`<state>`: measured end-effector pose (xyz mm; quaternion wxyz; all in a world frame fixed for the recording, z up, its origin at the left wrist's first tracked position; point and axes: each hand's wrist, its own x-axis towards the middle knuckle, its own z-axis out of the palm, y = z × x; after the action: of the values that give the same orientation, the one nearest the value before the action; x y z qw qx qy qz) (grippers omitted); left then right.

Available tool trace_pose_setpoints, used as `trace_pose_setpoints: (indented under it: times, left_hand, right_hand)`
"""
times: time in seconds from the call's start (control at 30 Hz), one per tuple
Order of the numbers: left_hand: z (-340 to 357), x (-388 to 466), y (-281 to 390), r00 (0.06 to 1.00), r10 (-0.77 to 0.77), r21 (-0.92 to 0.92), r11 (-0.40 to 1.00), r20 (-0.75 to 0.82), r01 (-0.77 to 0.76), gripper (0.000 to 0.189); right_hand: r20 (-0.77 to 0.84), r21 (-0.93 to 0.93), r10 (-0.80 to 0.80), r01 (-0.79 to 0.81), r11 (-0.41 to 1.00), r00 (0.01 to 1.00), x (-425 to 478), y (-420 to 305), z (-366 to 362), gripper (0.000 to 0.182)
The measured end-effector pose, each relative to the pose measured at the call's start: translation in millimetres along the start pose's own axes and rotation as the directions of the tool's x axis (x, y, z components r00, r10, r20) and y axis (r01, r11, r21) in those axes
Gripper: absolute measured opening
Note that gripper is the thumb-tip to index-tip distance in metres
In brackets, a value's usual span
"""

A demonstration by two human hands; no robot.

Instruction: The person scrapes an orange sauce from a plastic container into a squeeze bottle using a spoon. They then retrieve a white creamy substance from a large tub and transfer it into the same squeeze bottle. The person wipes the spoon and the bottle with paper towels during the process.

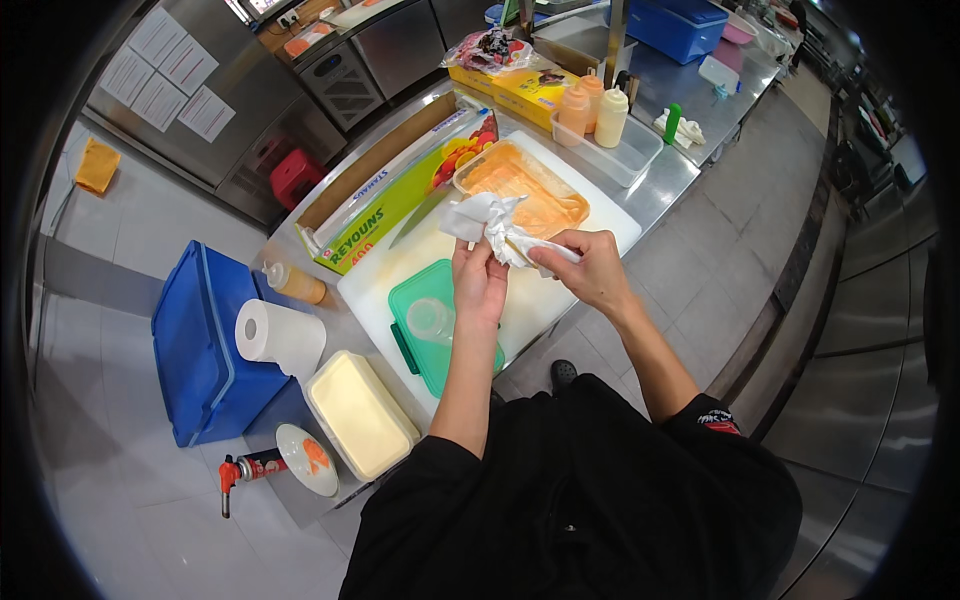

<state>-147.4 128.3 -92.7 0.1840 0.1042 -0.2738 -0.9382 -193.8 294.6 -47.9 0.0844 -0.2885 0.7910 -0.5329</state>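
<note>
Crumpled white paper towel [501,231] is held between my two hands above the white cutting board [551,289]. My left hand [480,281] grips its lower left part, and my right hand [589,266] pinches its right end, where something thin and brownish partly shows; I cannot tell what it is. Just beyond lies a clear plastic tub [525,184] with orange sauce or paste smeared inside. A green plastic lid [420,300] rests on the board under my left forearm, with a small clear cup [430,320] on it. A knife blade [420,219] lies beside the cling film box [405,191].
Squeeze bottles [612,118] stand in a clear tray [637,161] at the back right. Along the left are another squeeze bottle [296,283], a paper roll [289,335], a tub of pale yellow contents [364,416], a bowl [300,450], a blow torch [251,466] and a blue bin [217,352].
</note>
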Motion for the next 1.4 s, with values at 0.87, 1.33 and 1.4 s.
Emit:
trace_pose_setpoints:
  times: [0.87, 1.33, 1.4]
  left_hand:
    - [-2, -12, -8, 0.965, 0.129, 0.017, 0.992, -0.228, -0.128, 0.043]
    - [1, -6, -5, 0.995, 0.095, -0.029, 0.995, -0.013, -0.095, 0.042]
    - [1, -5, -4, 0.995, 0.103, 0.027, 0.994, -0.01, -0.103, 0.045]
  right_hand:
    - [-0.093, -0.561, -0.303, 0.202, 0.803, 0.948, -1, -16, 20, 0.016]
    - [-0.092, -0.69, -0.529, 0.329, 0.645, 0.844, -22, -11, 16, 0.014]
    - [-0.138, -0.654, -0.485, 0.288, 0.699, 0.864, -25, -12, 19, 0.014]
